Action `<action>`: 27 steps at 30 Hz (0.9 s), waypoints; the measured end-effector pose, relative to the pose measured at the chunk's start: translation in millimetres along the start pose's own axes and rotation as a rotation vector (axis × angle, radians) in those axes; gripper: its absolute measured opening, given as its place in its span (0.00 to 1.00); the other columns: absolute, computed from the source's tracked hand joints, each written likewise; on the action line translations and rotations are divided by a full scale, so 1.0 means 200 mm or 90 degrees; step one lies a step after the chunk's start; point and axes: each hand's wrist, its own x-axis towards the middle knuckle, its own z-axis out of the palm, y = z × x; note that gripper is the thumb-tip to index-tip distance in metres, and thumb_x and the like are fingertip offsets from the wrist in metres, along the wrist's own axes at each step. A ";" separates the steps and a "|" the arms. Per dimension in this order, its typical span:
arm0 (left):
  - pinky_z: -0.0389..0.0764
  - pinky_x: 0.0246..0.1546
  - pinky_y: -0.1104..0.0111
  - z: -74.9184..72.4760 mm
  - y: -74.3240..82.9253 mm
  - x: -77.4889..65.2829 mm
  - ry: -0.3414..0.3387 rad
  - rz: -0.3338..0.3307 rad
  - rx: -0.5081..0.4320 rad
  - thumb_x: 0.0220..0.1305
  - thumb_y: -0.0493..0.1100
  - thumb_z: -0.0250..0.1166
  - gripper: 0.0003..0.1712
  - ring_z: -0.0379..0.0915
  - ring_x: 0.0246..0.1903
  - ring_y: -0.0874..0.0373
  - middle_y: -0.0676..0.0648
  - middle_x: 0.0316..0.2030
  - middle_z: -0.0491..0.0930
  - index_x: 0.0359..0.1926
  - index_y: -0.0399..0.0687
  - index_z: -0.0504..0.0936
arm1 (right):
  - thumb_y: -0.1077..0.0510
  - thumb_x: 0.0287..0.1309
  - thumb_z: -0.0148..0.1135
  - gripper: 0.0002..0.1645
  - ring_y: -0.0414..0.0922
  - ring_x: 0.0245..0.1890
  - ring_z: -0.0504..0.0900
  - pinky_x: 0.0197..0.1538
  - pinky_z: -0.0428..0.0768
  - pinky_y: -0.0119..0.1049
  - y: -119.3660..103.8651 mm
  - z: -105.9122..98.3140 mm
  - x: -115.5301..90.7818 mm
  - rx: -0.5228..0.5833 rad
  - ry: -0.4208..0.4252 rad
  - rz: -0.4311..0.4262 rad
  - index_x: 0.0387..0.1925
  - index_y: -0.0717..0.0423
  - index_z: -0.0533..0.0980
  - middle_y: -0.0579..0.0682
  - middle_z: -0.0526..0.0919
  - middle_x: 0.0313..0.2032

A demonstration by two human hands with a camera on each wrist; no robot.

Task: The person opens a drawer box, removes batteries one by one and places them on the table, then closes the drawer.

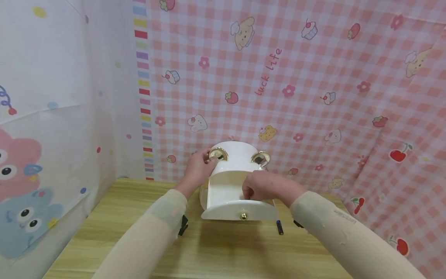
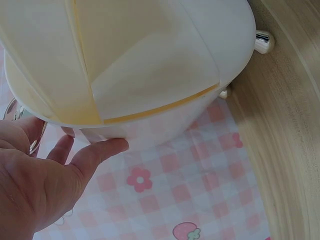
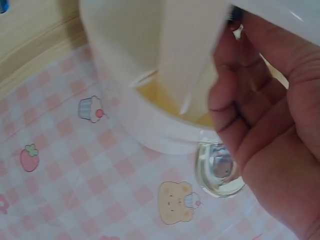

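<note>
A white drawer box [image 1: 234, 149] with gold-rimmed, ear-like rings stands on the table, its drawer [image 1: 223, 212] pulled out toward me, with a gold knob in front. My left hand [image 1: 198, 170] holds the box's upper left edge beside the left ring [image 1: 218, 154]; in the left wrist view its fingers lie along the box wall. Over the drawer, my right hand [image 1: 265, 185] has curled fingers. Its fingertips pinch a small dark battery-like thing [image 3: 234, 16] in the right wrist view, mostly hidden by the fingers. The drawer's floor is partly hidden by that hand.
A black battery with a blue end [image 1: 280, 227] lies on the wooden table [image 1: 223, 252], right of the drawer front. A pink checked curtain [image 1: 216, 77] hangs close behind the box. Another patterned cloth [image 1: 69, 128] hangs at the left.
</note>
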 end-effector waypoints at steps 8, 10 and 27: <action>0.87 0.60 0.53 -0.01 0.00 0.00 0.000 0.003 0.005 0.76 0.43 0.64 0.22 0.83 0.62 0.42 0.39 0.65 0.84 0.68 0.49 0.80 | 0.63 0.64 0.73 0.11 0.30 0.29 0.80 0.37 0.82 0.28 0.05 0.05 -0.07 0.035 0.061 -0.031 0.29 0.43 0.90 0.35 0.89 0.29; 0.87 0.60 0.53 -0.01 0.00 0.00 0.000 0.002 0.006 0.76 0.43 0.64 0.22 0.83 0.62 0.42 0.39 0.64 0.84 0.68 0.49 0.80 | 0.63 0.65 0.73 0.11 0.29 0.29 0.80 0.36 0.82 0.27 0.06 0.05 -0.08 0.056 0.059 -0.033 0.30 0.44 0.91 0.35 0.90 0.29; 0.87 0.59 0.52 -0.01 -0.01 0.01 -0.003 0.012 0.013 0.76 0.44 0.64 0.23 0.84 0.61 0.42 0.38 0.64 0.84 0.68 0.49 0.81 | 0.66 0.60 0.76 0.10 0.32 0.37 0.88 0.44 0.88 0.28 0.09 0.04 -0.11 0.179 0.039 -0.033 0.41 0.50 0.92 0.43 0.93 0.39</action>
